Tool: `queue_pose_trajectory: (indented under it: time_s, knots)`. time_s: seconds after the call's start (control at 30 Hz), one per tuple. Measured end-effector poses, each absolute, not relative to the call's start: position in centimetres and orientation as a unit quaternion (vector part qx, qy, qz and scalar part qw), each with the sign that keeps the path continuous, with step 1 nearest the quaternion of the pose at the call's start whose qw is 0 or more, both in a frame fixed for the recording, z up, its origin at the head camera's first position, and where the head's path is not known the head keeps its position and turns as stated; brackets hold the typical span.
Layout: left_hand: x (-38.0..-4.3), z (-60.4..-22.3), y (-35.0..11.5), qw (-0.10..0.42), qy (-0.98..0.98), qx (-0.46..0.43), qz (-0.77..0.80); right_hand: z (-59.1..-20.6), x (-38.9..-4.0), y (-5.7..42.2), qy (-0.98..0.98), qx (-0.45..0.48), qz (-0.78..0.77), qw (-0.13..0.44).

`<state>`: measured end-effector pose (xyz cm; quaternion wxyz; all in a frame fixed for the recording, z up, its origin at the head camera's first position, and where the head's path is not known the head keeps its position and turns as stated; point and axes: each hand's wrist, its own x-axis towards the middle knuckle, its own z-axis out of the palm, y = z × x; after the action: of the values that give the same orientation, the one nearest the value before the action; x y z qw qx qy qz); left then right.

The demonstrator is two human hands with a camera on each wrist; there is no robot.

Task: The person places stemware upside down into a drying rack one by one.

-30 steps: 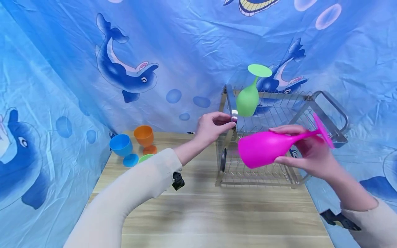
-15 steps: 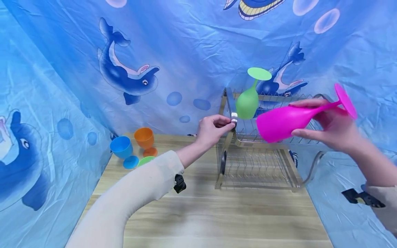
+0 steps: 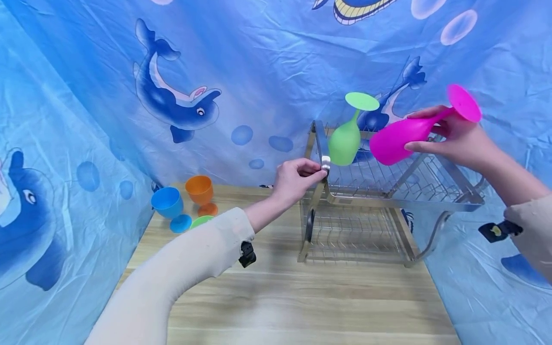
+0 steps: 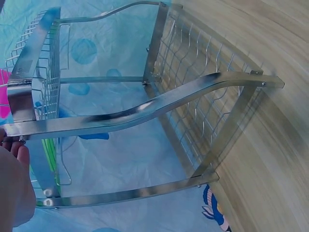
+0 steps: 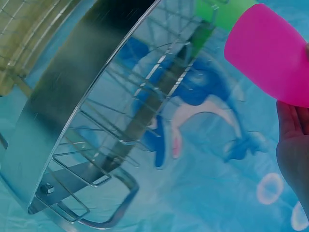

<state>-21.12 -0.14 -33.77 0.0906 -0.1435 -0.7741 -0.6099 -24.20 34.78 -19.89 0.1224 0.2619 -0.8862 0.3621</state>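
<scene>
Pink goblet (image 3: 401, 139), 1: right of centre in the head view, over the upper tier of the metal rack (image 3: 405, 202); tilted, rim to the lower left, foot to the upper right. Contact with the wires cannot be told.
Right hand (image 3: 459, 139): holds the pink goblet between thumb and fingers.
Left hand (image 3: 295, 181): narrow, thumb and fingers pinching the rack's frame at its upper left.
Rack: right half of the frame, 2 wire tiers.
Green goblet (image 3: 344, 143), 1: left end of the upper tier, foot uppermost, leaning, near the pink goblet.
Blue cup (image 3: 167, 203), 1, and orange cup (image 3: 200, 189), 1: left of the frame, foot down on the wooden table (image 3: 310, 297), near each other.
Green item (image 3: 200, 221), 1: just beside them, mostly hidden by the left sleeve (image 3: 181, 273).
Blue backdrop (image 3: 267, 72): dolphin print, across the top and both sides.
</scene>
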Motion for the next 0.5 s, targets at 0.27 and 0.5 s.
queue_pose_trajectory:
  time_s: [0.27,0.5]
  knots:
    - [-21.2,-33.8,-0.2,0.086,-0.778,-0.14,-0.606,-21.0,-27.7,34.8,-0.928,0.211,0.3,0.066]
    - [-21.2,-33.4,-0.6,0.076,-0.779,-0.138,-0.607,-21.8,-29.1,34.4,-0.934,0.196,0.296,0.036]
